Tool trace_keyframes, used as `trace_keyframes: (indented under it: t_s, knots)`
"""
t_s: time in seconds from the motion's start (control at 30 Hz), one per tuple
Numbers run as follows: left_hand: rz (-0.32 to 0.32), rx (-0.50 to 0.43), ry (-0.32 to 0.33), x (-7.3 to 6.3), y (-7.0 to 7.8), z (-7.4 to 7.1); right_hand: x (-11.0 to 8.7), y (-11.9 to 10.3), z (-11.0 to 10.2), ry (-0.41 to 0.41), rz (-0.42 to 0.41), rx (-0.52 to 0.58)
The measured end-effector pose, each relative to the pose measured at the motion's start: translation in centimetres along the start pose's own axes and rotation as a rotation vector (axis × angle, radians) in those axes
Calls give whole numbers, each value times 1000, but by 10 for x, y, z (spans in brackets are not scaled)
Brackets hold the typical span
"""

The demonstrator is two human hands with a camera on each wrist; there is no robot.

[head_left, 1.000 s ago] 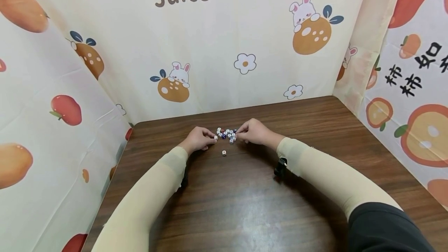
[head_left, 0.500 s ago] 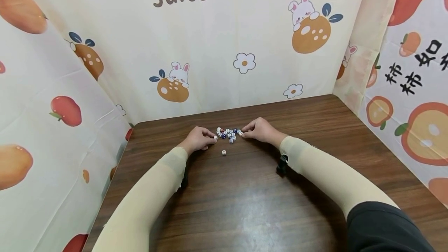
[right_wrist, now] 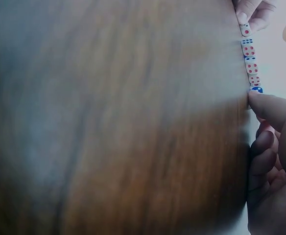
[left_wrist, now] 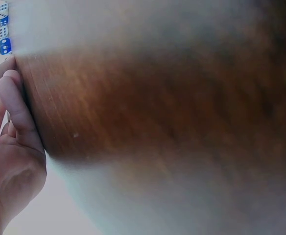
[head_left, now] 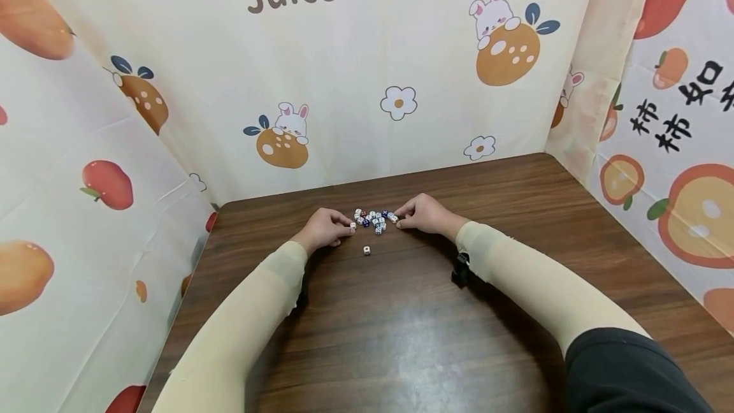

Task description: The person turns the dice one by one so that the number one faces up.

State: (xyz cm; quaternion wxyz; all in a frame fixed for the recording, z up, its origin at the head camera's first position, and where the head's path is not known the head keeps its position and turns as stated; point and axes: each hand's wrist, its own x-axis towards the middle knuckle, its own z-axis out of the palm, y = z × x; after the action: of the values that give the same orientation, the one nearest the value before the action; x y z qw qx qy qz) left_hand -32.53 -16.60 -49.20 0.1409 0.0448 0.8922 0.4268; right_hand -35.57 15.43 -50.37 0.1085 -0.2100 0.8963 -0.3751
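A small cluster of dice (head_left: 377, 220), white, blue and red, lies on the brown wooden table between the two hands. At its left side my left hand (head_left: 323, 228) pinches a white die (head_left: 352, 226); the right wrist view shows red pips on that die (right_wrist: 246, 30). At the cluster's right end my right hand (head_left: 427, 214) pinches a die (head_left: 394, 218) between thumb and fingertips. In the right wrist view its thumb touches a blue die (right_wrist: 256, 90). One lone white die (head_left: 367, 250) sits nearer the person, apart from the cluster.
The wooden table (head_left: 367, 324) meets a fruit-printed cloth wall (head_left: 344, 69) at the back, with more printed cloth to the left and right. A small black device (head_left: 460, 269) is under the right wrist.
My right hand has moved slightly right, and dice now show at its fingertips, right of the cluster. In the last half second it has barely moved. The left hand holds its place.
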Motion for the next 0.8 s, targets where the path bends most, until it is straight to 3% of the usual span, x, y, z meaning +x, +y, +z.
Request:
trace_keyframes:
  t_s: [0.5,0.8]
  knots:
    - [4,-9,-1,-3,-2,-1,3,-4,1,-32,3,-62]
    - [-20,-40,-17,1,-3,-1,3,0,-2,-34,2,-31]
